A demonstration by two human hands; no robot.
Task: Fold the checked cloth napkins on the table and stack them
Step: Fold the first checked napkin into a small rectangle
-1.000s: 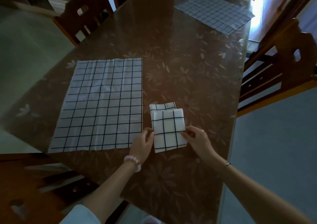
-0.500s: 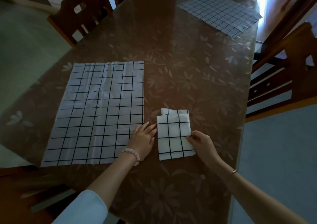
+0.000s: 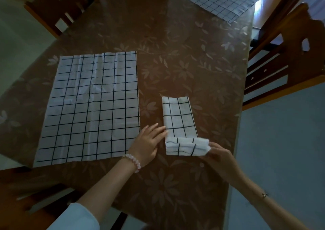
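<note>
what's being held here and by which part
The right hand pinches the folded napkin by the right end of its near flap. The left hand grips nothing; its straight fingers touch the left edge.

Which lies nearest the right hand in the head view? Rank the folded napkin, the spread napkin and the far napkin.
1. Folded napkin: pinched by the right hand.
2. Spread napkin: to the left.
3. Far napkin: far end, right side.

Left wrist: bead bracelet (image 3: pixel 134 161), pale pink, round beads. Left sleeve (image 3: pixel 77 219): pale blue-white, ends near elbow. Right wrist: thin bracelet (image 3: pixel 264 195), small gold-toned piece.
</note>
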